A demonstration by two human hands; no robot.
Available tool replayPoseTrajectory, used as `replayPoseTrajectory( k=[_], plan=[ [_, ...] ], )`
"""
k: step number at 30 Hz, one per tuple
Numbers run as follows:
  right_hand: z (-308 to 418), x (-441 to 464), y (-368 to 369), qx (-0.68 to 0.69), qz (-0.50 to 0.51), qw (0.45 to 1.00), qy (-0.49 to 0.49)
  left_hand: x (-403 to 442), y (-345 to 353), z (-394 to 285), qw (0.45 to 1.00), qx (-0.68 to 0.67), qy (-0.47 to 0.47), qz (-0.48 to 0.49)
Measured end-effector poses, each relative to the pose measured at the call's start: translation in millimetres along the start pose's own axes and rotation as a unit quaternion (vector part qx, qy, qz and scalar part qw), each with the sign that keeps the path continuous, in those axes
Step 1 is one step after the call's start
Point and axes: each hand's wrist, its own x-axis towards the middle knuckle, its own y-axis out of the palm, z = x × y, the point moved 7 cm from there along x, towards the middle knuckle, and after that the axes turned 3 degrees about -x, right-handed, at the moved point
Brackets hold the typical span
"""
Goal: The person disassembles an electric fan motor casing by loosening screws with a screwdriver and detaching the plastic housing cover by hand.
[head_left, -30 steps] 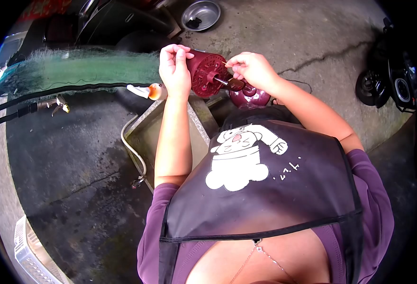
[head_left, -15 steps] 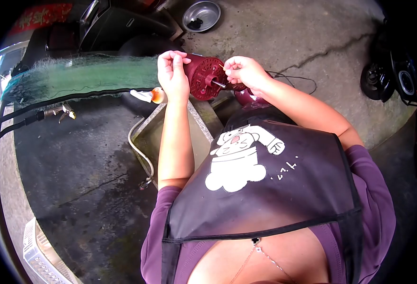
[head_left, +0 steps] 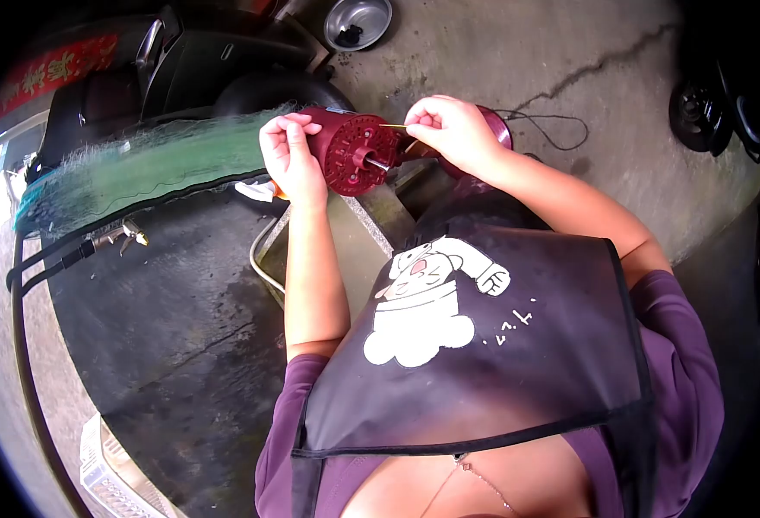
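Observation:
A dark red machine head (head_left: 354, 154) with a perforated round face and a metal shaft sticking out stands at the top centre. At its left side is my left hand (head_left: 292, 155), fingers curled and thumb pressed in; what they hold, if anything, is too small to make out. On the machine's right, my right hand (head_left: 451, 129) pinches a thin yellowish strand (head_left: 393, 126), whose tip points at the perforated face. Greenish fine netting (head_left: 160, 160) stretches away to the left, behind my left hand.
A metal bowl (head_left: 358, 24) with something black in it sits on the concrete floor. A spray nozzle (head_left: 125, 233) on a black hose lies at the left. A white-and-orange object (head_left: 259, 190) is below my left wrist. A thin black cord (head_left: 561, 142) loops on the right.
My head view has shifted, so the machine and hands appear further left. My right hand has drawn a little away from the machine face, and more of the strand shows.

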Motion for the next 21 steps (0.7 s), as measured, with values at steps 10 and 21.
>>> replayPoseTrajectory(
  k=[10,21],
  plan=[
    [34,-3,-6,-0.156,-0.057,0.970,-0.176,2,-2,2,1.000,0.016,-0.014,0.005],
    [46,-4,4,-0.170,-0.055,0.962,-0.206,1,-4,1,1.000,0.012,-0.014,0.002]
  ],
)
